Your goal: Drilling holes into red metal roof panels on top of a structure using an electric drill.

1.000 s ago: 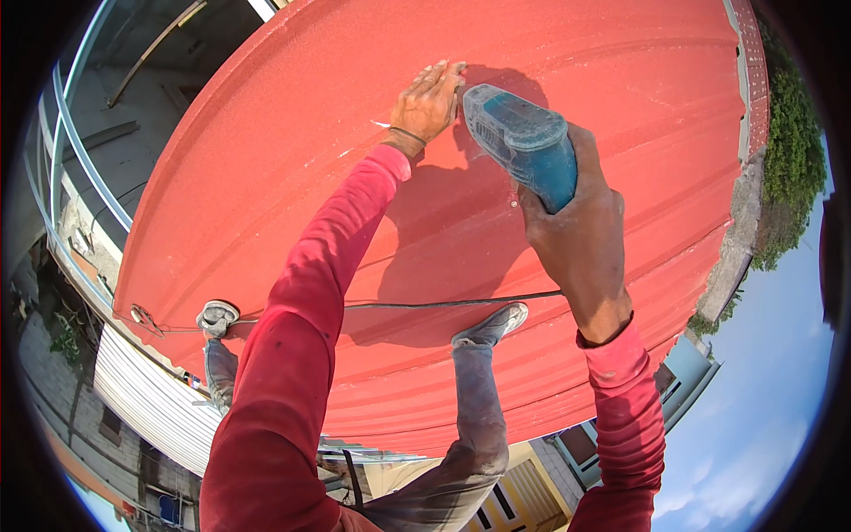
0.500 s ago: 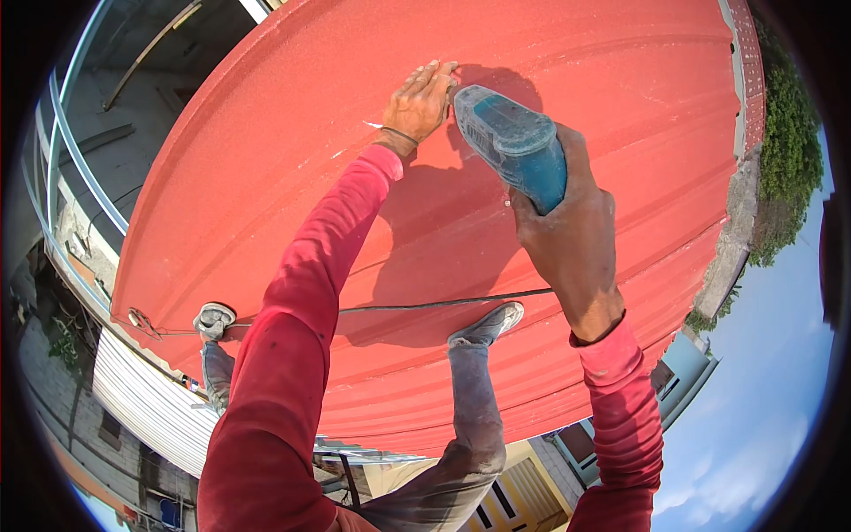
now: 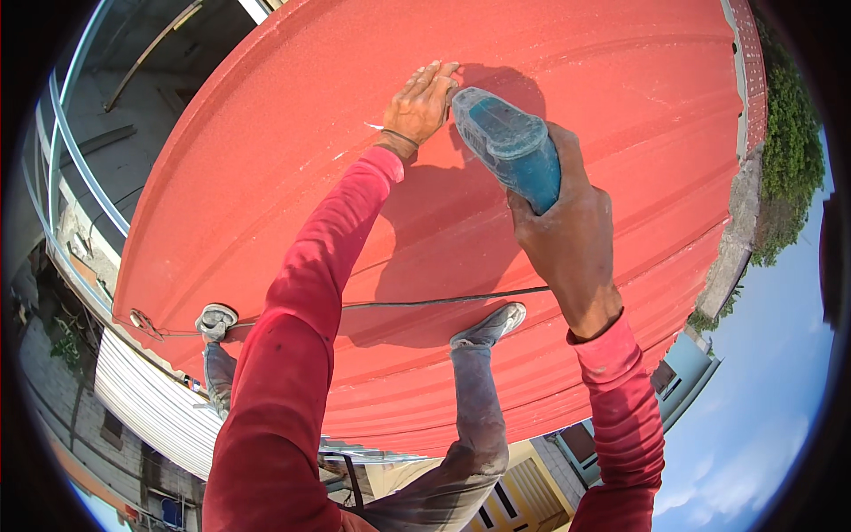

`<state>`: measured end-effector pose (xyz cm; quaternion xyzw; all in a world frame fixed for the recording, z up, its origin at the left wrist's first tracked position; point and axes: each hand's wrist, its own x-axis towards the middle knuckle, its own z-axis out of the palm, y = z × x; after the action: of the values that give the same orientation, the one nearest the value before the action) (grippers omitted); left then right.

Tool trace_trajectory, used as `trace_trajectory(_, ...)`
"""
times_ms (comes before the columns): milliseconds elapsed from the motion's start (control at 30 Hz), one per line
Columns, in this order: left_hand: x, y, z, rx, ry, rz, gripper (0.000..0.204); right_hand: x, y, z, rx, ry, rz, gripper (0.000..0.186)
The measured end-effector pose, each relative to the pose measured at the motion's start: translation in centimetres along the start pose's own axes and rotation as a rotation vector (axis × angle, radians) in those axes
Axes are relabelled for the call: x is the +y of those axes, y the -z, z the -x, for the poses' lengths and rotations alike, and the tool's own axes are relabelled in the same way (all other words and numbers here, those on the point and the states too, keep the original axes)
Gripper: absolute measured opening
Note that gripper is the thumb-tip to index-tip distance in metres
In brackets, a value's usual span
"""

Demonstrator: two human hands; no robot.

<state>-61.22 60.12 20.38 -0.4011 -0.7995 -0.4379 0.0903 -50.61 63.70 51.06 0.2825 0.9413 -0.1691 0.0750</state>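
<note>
My right hand [image 3: 574, 232] grips the handle of a dusty teal power drill [image 3: 514, 137], seen from its rear end. The drill points down at a red ribbed metal roof sheet [image 3: 620, 133]; its tip is hidden behind its body. My left hand [image 3: 417, 108], with a dark band at the wrist, lies on the sheet just left of the drill. Its fingers stretch out away from me, and the thumb side is partly covered near the drill. Whether a small piece sits by the fingertips cannot be made out.
A dark cable [image 3: 417, 304] crosses the sheet between my shoes [image 3: 489, 324]. The sheet's left edge drops to a lower space with metal rails [image 3: 84, 168]. A concrete ledge [image 3: 731, 235] and trees border the right. White corrugated roofing [image 3: 151, 403] lies below left.
The drill and my right hand have shifted very slightly left. My left hand stays in place on the sheet, and the view has moved a touch.
</note>
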Motion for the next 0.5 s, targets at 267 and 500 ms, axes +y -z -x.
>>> trace_trajectory(267,-1.3,1.0,0.5,-0.029,0.075,0.173,0.056,-0.1,-0.5,-0.2,0.012,-0.045,-0.132,0.054)
trace_trajectory(500,-1.0,2.3,-0.1,-0.298,0.162,0.084,0.078,-0.1,-0.7,-0.1,0.018,-0.103,-0.146,0.051)
